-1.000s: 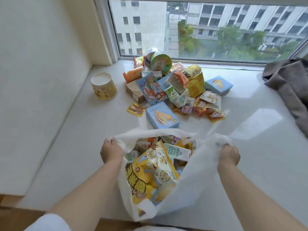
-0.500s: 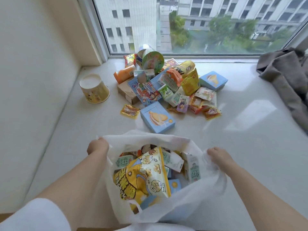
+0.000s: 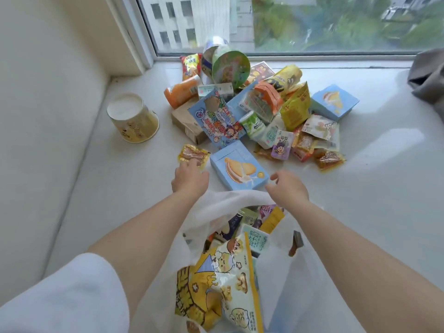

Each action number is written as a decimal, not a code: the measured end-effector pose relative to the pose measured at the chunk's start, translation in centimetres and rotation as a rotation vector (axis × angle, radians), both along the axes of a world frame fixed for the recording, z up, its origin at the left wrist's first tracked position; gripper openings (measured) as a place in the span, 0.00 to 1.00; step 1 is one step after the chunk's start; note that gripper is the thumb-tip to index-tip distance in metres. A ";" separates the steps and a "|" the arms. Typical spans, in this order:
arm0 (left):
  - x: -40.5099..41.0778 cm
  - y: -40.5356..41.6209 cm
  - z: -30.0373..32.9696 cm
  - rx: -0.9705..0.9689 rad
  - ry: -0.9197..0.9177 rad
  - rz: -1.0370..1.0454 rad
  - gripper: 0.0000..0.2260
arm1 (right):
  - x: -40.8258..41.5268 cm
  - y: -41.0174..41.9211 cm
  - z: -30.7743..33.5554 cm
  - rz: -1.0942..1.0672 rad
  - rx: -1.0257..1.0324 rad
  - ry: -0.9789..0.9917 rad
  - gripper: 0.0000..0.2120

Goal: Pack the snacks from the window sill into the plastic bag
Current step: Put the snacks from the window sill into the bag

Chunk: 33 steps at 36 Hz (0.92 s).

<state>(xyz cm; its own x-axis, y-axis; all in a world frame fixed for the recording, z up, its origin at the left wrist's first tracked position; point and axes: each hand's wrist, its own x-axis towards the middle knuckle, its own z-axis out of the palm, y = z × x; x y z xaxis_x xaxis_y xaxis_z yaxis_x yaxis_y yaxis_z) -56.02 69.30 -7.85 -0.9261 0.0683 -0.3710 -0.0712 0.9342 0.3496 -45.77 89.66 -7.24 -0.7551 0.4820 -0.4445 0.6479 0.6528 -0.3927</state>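
Snacks, a mixed heap of bright boxes, cups and foil packets (image 3: 259, 111), mostly unpacked on the white window sill (image 3: 360, 200); thin white plastic bag (image 3: 276, 272) part-filled; left hand (image 3: 189, 180) and right hand (image 3: 287, 188) with grip loose, empty, flanking the pale blue biscuit box (image 3: 239, 165).

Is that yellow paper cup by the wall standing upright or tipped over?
Upside down, slightly tilted. The yellow cup rests on its wider rim on the sill, narrower white base facing up.

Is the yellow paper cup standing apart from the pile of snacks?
Yes, the yellow paper cup stands alone, left of the pile of snacks.
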 end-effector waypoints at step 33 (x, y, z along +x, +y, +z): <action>-10.6 -1.1 -10.9 -0.220 -0.064 -0.284 0.18 | -9.8 -1.5 -10.0 -0.248 -0.213 -0.335 0.47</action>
